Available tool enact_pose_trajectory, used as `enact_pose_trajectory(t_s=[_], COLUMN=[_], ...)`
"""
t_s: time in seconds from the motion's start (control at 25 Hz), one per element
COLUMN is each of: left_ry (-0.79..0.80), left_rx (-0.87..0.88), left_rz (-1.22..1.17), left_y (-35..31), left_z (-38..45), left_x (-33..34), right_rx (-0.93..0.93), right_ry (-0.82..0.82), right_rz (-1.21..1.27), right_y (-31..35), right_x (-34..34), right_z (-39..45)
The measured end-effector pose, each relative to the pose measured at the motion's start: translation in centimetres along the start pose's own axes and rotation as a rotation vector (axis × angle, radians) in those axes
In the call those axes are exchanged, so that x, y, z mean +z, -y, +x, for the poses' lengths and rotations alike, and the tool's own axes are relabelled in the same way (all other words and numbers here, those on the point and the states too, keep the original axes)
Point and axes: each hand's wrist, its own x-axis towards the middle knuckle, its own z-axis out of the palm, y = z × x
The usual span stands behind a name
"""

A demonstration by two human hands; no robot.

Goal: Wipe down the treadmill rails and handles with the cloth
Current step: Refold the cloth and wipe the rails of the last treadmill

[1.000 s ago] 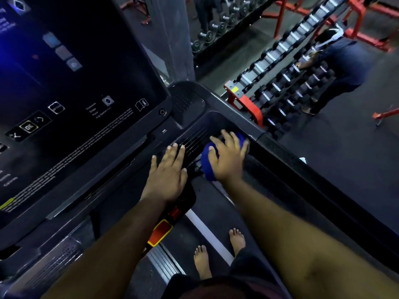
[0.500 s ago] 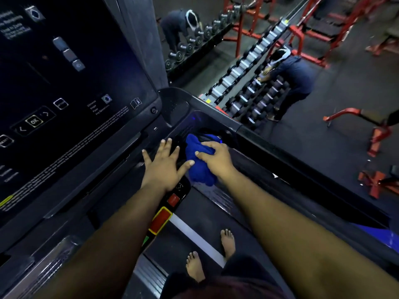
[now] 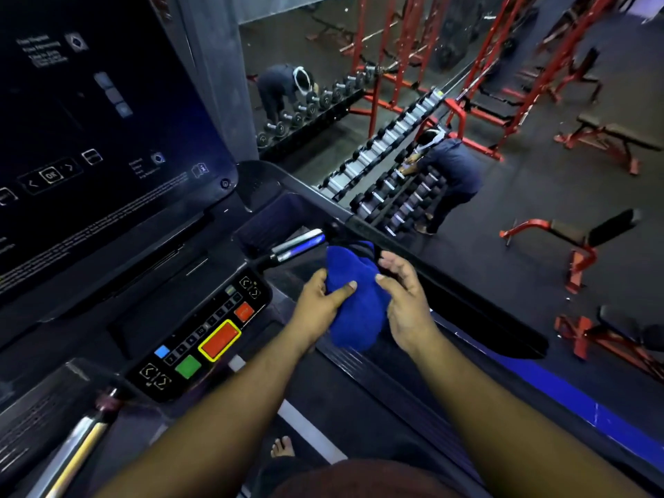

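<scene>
You've got the bunched blue terry cloth point(image 3: 354, 300) up off the machine and held between both hands, just in front of the console. Your left hand point(image 3: 319, 307) grips its near side, thumb laid across the front of the fabric; your right hand point(image 3: 404, 300) pinches the other side with the thumb, the remaining fingers spread loosely above it. The hands are close together, with only the cloth between them.

This looks like a regroup, not a wiping stroke: you seem to be refolding or turning the cloth to a fresh face. The next move calls for settling it into one palm and carrying it to a surface. The short chrome pulse-grip handle point(image 3: 298, 244) sits just beyond the cloth, and the long black right side rail point(image 3: 449, 282) runs under and past your right hand; either is in easy reach.

Mind the black control panel with the red stop button framed in yellow point(image 3: 220, 340) and the green button just beside your left forearm; a stray sweep could press something. The dark touchscreen console point(image 3: 90, 138) towers to the left. A second chrome handle point(image 3: 77, 451) waits at the lower left, well away from the cloth. Out on the gym floor, a person in dark clothes point(image 3: 451, 174) bends over the dumbbell rack point(image 3: 388, 188), clear of you.
</scene>
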Motion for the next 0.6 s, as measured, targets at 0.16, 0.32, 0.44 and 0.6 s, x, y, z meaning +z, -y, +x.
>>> enact_pose_trajectory(t_s=[0.16,0.32,0.44,0.6], left_ry=[0.162,0.094,-0.048,-0.210], left_rx=[-0.016,-0.074,-0.010,-0.007], left_rz=[-0.041,-0.039,0.096,0.193], left_y=[0.7,3.2,6.5,8.8], left_z=[-1.6,-3.2,-3.7,-2.6], left_x=[7.8,18.6,25.9,32.0], right_rx=[0.296,0.232,-0.012,-0.405], right_ry=[0.052,0.120,0.064,-0.115], right_rz=[0.052,-0.138,-0.590,-1.168], right_y=[1.3,3.3,4.3,5.3], right_x=[-8.4,-18.5,-26.1,-31.4], right_z=[-1.3,-1.7,-0.5,1.5])
